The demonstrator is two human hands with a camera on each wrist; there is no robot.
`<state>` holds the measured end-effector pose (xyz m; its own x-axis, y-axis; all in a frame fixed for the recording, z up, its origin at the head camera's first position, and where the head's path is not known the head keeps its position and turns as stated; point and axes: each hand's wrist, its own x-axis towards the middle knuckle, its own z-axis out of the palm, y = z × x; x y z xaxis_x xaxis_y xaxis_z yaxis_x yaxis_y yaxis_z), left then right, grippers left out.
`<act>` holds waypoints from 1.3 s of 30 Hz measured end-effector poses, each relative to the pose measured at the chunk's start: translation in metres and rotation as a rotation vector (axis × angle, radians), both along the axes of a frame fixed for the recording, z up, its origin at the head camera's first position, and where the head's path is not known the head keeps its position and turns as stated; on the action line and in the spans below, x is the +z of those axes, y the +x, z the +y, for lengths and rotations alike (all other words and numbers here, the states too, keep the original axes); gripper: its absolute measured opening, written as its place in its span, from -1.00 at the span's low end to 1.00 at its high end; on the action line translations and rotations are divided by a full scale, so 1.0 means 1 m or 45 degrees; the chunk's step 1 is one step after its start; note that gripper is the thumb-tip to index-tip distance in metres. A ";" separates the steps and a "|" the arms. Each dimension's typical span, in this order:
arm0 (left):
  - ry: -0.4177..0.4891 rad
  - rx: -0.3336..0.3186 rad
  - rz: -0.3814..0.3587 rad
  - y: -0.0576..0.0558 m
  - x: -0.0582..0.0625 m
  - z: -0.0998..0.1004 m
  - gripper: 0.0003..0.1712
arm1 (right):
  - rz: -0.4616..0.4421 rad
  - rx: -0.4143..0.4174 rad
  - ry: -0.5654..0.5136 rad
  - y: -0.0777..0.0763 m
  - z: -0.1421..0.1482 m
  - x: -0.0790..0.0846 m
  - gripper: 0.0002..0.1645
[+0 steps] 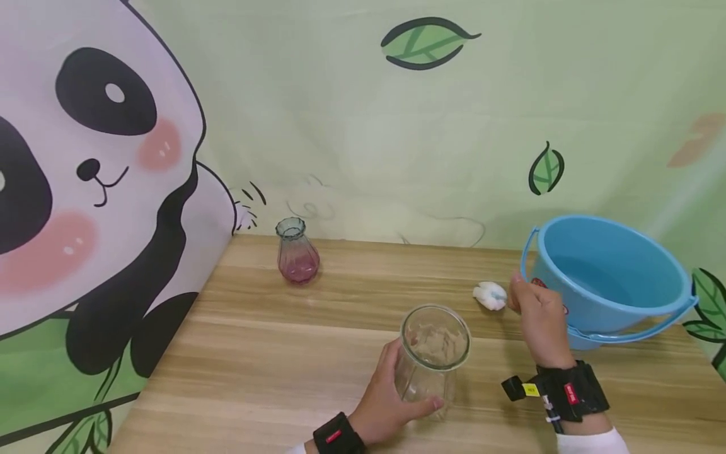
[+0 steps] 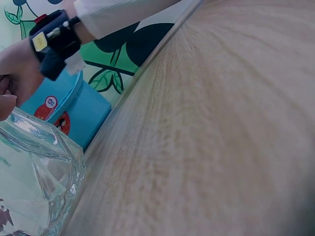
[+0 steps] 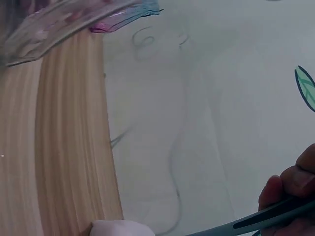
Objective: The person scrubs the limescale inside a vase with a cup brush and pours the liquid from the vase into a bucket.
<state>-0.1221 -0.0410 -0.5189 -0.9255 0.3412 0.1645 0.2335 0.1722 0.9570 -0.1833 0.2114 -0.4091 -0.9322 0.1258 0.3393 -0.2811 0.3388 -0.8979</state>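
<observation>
My left hand (image 1: 391, 397) grips a clear glass jar (image 1: 433, 350) around its side, with the thumb across the front. In the left wrist view the jar's thick faceted glass (image 2: 44, 172) fills the lower left. My right hand (image 1: 539, 312) is in front of the bucket's left side, fingers curled. In the right wrist view its fingers (image 3: 295, 179) pinch slim blue-grey tweezers (image 3: 221, 230) with a dark slit between the arms. A white cotton ball (image 1: 489, 295) is at the tweezers' tip, partly cut off in the right wrist view.
A light blue bucket (image 1: 607, 315) stands at the right, its handle hanging down in front. Toward the back left of the wooden table (image 1: 244, 372) is a small fluted vase (image 1: 298, 255), grey-green above and pink below. A panda-printed cloth (image 1: 340, 126) hangs behind.
</observation>
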 end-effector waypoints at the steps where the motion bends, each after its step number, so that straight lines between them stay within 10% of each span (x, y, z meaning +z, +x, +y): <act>1: -0.001 0.000 0.003 0.000 0.000 0.000 0.10 | 0.009 0.018 0.024 0.003 0.000 -0.002 -0.25; 19: 0.018 -0.011 0.024 -0.003 -0.005 0.001 0.11 | 0.008 0.248 0.485 0.035 0.007 -0.026 -0.71; 39: 0.041 -0.019 0.013 0.000 -0.001 -0.001 0.10 | -0.213 0.234 0.893 0.047 0.017 -0.045 -0.44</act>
